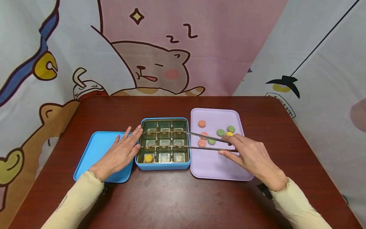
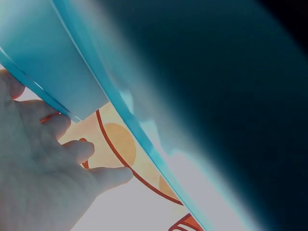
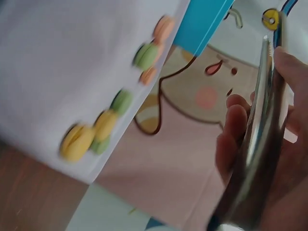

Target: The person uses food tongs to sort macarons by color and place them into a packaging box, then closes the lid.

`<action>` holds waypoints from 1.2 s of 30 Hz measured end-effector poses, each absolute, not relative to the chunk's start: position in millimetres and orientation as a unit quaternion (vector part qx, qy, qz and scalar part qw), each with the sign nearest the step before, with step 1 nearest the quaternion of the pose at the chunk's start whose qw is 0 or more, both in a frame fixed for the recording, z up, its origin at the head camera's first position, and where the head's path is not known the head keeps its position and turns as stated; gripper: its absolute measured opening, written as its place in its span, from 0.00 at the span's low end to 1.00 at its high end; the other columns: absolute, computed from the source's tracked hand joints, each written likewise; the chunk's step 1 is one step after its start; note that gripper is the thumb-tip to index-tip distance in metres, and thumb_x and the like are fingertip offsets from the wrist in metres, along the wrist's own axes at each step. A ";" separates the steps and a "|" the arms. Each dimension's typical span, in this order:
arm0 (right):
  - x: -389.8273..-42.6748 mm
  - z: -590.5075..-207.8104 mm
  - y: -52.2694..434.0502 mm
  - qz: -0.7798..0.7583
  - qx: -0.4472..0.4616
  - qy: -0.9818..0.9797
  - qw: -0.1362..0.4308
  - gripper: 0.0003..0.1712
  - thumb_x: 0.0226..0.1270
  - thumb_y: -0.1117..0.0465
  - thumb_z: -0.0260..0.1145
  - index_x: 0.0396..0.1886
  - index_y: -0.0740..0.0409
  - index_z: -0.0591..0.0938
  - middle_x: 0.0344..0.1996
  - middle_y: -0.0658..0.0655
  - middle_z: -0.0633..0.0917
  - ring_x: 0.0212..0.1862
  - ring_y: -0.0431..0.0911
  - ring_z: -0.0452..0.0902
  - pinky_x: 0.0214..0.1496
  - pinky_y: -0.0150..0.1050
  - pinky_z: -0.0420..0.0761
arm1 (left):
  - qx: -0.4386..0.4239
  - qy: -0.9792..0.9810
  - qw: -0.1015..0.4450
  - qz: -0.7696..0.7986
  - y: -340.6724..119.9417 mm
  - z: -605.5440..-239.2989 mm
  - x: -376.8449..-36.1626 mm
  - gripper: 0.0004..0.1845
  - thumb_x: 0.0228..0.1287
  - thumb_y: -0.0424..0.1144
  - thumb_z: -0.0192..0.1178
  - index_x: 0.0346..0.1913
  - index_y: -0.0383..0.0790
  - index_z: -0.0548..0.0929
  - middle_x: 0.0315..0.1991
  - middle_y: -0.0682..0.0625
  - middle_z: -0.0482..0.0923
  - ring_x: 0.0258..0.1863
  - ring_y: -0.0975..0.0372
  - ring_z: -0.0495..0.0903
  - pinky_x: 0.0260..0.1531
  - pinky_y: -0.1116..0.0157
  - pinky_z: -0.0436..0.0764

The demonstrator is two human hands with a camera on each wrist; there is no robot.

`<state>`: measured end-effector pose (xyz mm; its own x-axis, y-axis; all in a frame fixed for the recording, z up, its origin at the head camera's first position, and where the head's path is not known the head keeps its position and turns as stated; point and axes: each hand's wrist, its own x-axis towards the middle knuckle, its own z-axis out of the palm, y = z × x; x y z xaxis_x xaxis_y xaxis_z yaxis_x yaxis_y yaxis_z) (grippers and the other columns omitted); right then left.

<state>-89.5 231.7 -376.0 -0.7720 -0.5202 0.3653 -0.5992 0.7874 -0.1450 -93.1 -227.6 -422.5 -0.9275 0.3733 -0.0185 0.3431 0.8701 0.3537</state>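
- Two hands work on the tabletop: left hand lies flat, fingers spread, against the blue box
- Right hand pinches metal tongs, tips apart, over the lilac tray
- One yellow sweet sits in the box's near-left compartment

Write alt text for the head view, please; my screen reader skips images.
A right hand holds metal tongs open over a blue nine-cell box containing one yellow sweet. The left hand rests flat against the box.
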 end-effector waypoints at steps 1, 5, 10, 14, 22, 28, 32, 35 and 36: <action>-89.0 -376.0 236.6 0.124 0.292 -0.936 0.152 0.29 0.60 0.42 0.78 0.56 0.51 0.85 0.37 0.50 0.87 0.29 0.40 0.78 0.23 0.36 0.76 | 0.186 0.966 0.043 0.175 -227.7 -422.7 -93.2 0.33 0.85 0.48 0.43 0.85 0.44 0.49 0.85 0.50 0.42 0.82 0.43 0.40 0.71 0.29 0.47; -87.3 -377.4 255.1 0.111 0.263 -0.947 0.147 0.29 0.59 0.43 0.79 0.57 0.49 0.85 0.32 0.48 0.83 0.26 0.38 0.70 0.22 0.33 0.70 | 0.188 0.966 0.040 0.175 -228.3 -423.3 -93.3 0.33 0.85 0.48 0.43 0.85 0.44 0.49 0.85 0.50 0.42 0.82 0.43 0.41 0.71 0.29 0.48; -87.2 -381.5 271.4 0.112 0.233 -0.954 0.150 0.29 0.57 0.47 0.81 0.55 0.53 0.85 0.34 0.50 0.84 0.26 0.39 0.70 0.21 0.33 0.68 | 0.188 0.965 0.040 0.177 -228.9 -423.6 -92.7 0.34 0.85 0.48 0.43 0.85 0.44 0.48 0.85 0.50 0.42 0.82 0.43 0.41 0.71 0.29 0.48; -89.4 -385.0 280.7 0.120 0.211 -0.959 0.145 0.30 0.57 0.49 0.82 0.55 0.58 0.83 0.37 0.54 0.86 0.26 0.41 0.72 0.21 0.35 0.69 | 0.189 0.965 0.041 0.178 -229.3 -423.5 -92.7 0.34 0.85 0.48 0.43 0.85 0.44 0.48 0.85 0.50 0.42 0.82 0.42 0.41 0.71 0.29 0.48; -100.2 -392.2 290.8 0.113 0.205 -0.961 0.148 0.32 0.57 0.53 0.82 0.56 0.66 0.82 0.38 0.60 0.86 0.25 0.44 0.71 0.19 0.36 0.69 | 0.189 0.964 0.041 0.180 -229.5 -424.6 -93.1 0.34 0.85 0.48 0.42 0.85 0.45 0.48 0.85 0.50 0.42 0.82 0.43 0.41 0.71 0.29 0.48; -110.1 -396.3 286.8 0.093 0.191 -0.969 0.129 0.33 0.59 0.49 0.81 0.56 0.66 0.82 0.40 0.62 0.87 0.24 0.44 0.71 0.19 0.36 0.70 | 0.189 0.964 0.043 0.181 -229.8 -425.0 -93.1 0.34 0.85 0.48 0.43 0.85 0.45 0.48 0.85 0.50 0.42 0.82 0.43 0.41 0.71 0.29 0.48; -116.2 -399.8 285.1 0.087 0.198 -0.968 0.129 0.33 0.58 0.49 0.81 0.57 0.64 0.82 0.38 0.61 0.86 0.22 0.44 0.69 0.18 0.35 0.68 | 0.188 0.965 0.042 0.181 -229.3 -425.0 -93.1 0.34 0.85 0.49 0.43 0.85 0.45 0.48 0.85 0.50 0.43 0.82 0.43 0.42 0.71 0.29 0.49; -119.8 -401.7 285.9 0.087 0.198 -0.968 0.130 0.33 0.59 0.49 0.81 0.58 0.63 0.82 0.39 0.61 0.86 0.22 0.44 0.69 0.17 0.35 0.67 | 0.186 0.965 0.044 0.181 -229.3 -425.1 -93.1 0.34 0.85 0.49 0.43 0.85 0.45 0.48 0.85 0.50 0.43 0.82 0.43 0.42 0.71 0.29 0.48; -120.7 -402.0 286.5 0.088 0.195 -0.969 0.127 0.33 0.59 0.49 0.81 0.58 0.62 0.82 0.40 0.61 0.86 0.22 0.44 0.70 0.17 0.35 0.67 | 0.185 0.965 0.045 0.181 -229.4 -425.0 -93.0 0.34 0.85 0.49 0.43 0.85 0.45 0.48 0.85 0.50 0.43 0.82 0.43 0.41 0.71 0.29 0.48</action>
<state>-120.7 286.5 -402.0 -0.8922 -0.3547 0.2795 -0.3992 0.9088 -0.1211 -93.0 -229.4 -425.0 -0.9273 0.3738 -0.0195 0.3412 0.8658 0.3661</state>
